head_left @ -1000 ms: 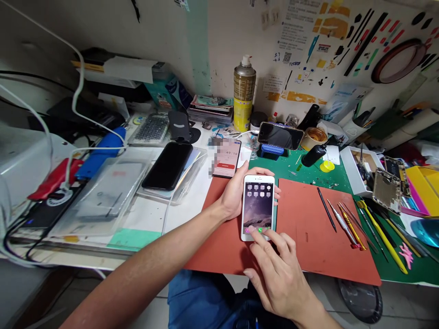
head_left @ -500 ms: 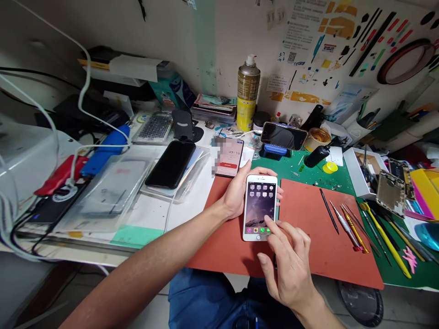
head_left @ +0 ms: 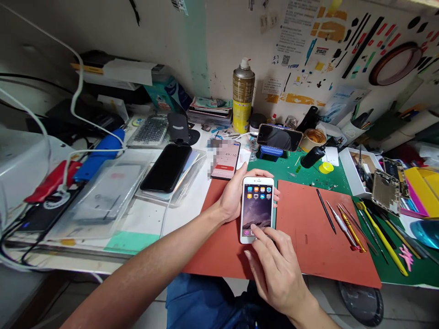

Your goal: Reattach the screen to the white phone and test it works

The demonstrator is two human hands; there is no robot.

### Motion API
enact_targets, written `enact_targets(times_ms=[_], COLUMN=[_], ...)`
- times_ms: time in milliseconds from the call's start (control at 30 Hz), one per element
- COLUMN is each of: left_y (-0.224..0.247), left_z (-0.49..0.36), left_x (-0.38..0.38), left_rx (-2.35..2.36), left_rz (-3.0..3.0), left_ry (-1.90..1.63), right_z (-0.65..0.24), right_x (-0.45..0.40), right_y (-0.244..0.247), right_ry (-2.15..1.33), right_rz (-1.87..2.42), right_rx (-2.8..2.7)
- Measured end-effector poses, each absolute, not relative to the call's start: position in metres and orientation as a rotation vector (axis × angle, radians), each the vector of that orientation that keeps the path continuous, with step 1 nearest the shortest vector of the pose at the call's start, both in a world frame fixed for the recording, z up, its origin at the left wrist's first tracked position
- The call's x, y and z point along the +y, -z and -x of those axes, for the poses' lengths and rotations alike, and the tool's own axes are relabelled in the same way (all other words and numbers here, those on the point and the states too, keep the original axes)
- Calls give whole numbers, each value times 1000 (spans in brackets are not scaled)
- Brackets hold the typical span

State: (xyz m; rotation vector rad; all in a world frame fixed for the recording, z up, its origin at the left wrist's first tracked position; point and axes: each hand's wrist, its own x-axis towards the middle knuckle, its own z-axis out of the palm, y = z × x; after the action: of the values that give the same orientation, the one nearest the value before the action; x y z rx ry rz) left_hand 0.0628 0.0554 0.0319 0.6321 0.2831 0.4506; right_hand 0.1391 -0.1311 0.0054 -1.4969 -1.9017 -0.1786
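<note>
My left hand (head_left: 234, 194) is wrapped round a white smartphone (head_left: 258, 205) from its left side and behind, with fingertips showing past the right edge. The phone is upright toward me, its lit screen showing rows of app icons. Over the lower screen is my right hand (head_left: 274, 260), holding nothing. Its index fingertip is at the dock row and covers part of it; whether it presses the glass I cannot tell. The thumb is apart from the fingers. Beneath both hands lies a reddish-brown work mat (head_left: 308, 237).
Left of the hands, a black phone (head_left: 166, 168) rests on plastic sleeves. A phone with a timer (head_left: 226, 160) lies just beyond. Farther back stand a spray can (head_left: 243, 96) and a phone on a blue stand (head_left: 279, 137). Screwdrivers (head_left: 343, 224) and tweezers lie at right.
My right index finger has moved left and slightly down across the phone's screen. The icons went from greyed to coloured, with different ones in view. The whole view has shifted slightly.
</note>
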Motion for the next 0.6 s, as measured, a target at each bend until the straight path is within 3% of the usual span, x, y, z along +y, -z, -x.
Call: enact_targets(times_ms=[600], left_y=[-30], left_z=[-62], left_x=[56], left_rx=[319], left_rz=[-683], left_ry=[-476], right_z=[-150], right_x=[-102], right_y=[-19], right_ry=[349], right_rz=[1723], right_rx=[-1725])
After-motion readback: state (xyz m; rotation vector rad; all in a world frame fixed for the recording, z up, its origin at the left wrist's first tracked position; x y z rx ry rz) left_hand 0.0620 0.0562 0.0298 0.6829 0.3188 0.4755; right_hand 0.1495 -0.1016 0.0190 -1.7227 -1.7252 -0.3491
